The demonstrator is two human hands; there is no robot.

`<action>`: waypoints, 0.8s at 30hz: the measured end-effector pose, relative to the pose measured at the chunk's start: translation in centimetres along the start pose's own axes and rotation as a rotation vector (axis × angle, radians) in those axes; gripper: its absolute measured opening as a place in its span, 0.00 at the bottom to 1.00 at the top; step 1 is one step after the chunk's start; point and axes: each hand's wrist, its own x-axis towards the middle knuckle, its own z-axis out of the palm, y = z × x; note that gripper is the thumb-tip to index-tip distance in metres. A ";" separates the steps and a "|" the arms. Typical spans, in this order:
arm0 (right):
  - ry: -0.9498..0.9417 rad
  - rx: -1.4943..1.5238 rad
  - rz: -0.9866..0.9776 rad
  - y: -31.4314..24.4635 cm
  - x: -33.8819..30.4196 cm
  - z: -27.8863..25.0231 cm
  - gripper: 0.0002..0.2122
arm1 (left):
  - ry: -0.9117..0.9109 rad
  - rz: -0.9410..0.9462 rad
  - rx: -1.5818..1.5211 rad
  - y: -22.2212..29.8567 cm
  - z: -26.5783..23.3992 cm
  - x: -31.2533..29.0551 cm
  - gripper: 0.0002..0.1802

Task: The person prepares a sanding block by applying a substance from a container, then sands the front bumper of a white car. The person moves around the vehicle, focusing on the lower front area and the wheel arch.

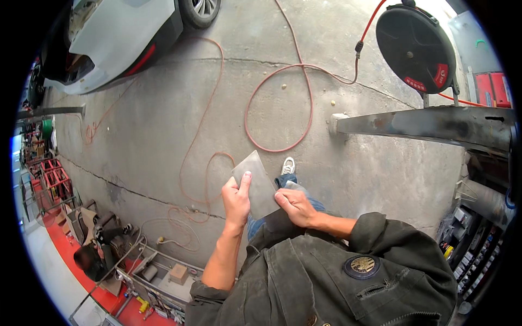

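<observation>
A flat, thin grey sheet [257, 179], roughly rectangular, is held up in front of my body. My left hand [236, 198] grips its left edge, with the thumb lying on top of the face. On the sheet's right edge, lower down, my right hand [296, 207] is closed with its thumb along the top. The fingers of both hands are mostly hidden behind the sheet or curled under. Whether the sheet is paper, plastic or metal I cannot tell.
Red air hose [248, 111] loops across the concrete floor. A hose reel [416, 49] stands at the far right above a metal beam [424, 126]. At the far left is a white car [122, 38]. A person [95, 255] sits near a metal cart [163, 277] at lower left.
</observation>
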 end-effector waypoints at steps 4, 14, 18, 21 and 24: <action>0.137 -0.452 -0.369 -1.6 0.2 -0.3 0.10 | 0.017 -0.126 -0.048 -2.2 -1.7 -0.5 0.15; -0.246 -0.869 -0.895 -4.7 1.7 6.2 0.14 | 0.123 -0.178 -0.238 -6.7 -10.7 -5.4 0.17; -0.343 -0.956 -0.624 2.6 4.8 10.1 0.09 | 0.133 -0.068 -0.002 -8.2 -17.2 -10.0 0.26; -0.430 -1.211 -0.589 3.9 3.9 12.7 0.04 | 0.401 0.066 0.345 -8.9 -22.1 -16.0 0.27; -0.714 -1.364 -0.663 6.2 1.5 17.0 0.04 | 0.568 0.201 0.712 -13.7 -27.6 -22.5 0.20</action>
